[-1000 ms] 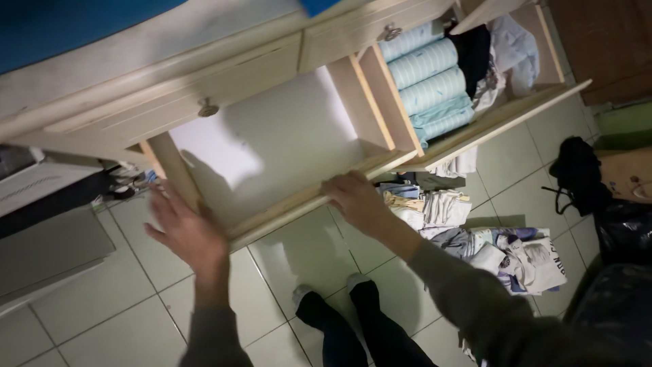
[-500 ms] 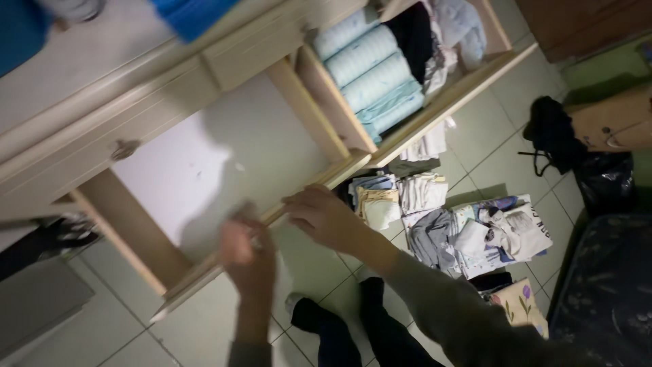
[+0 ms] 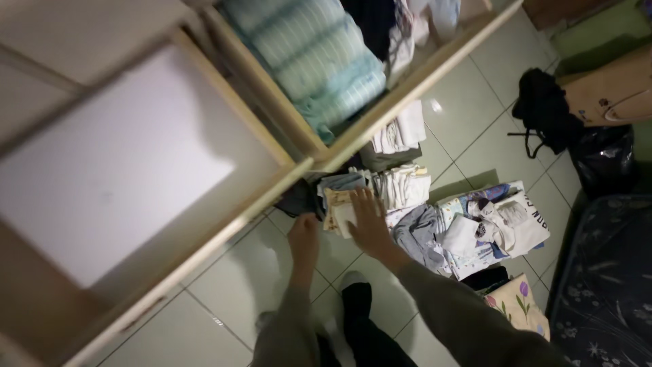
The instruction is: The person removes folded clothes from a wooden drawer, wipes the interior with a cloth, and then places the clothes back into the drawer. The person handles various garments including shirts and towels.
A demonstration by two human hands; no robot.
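Note:
My right hand [image 3: 367,223] lies flat, fingers spread, on a small stack of folded light cloths [image 3: 339,202] on the tiled floor. My left hand [image 3: 303,236] reaches down beside a dark garment [image 3: 299,199] just left of that stack; whether it touches or grips anything I cannot tell. Above both hands an open wooden drawer with a bare white bottom [image 3: 115,170] sticks out. A second open drawer [image 3: 380,115] to its right holds rolled pale blue and green striped cloths [image 3: 319,54] and dark garments.
More folded clothes lie on the floor: white pieces [image 3: 402,129], a cream stack [image 3: 404,185], a grey and patterned heap [image 3: 468,228]. A black bag [image 3: 543,105], a cardboard box [image 3: 611,88] and a dark floral mattress [image 3: 604,285] stand at the right. My dark-clad legs [image 3: 360,326] are below.
Both hands have left the front edge of the bare drawer and dropped to the clothes on the floor. The view has swung down and right, closer to the floor piles.

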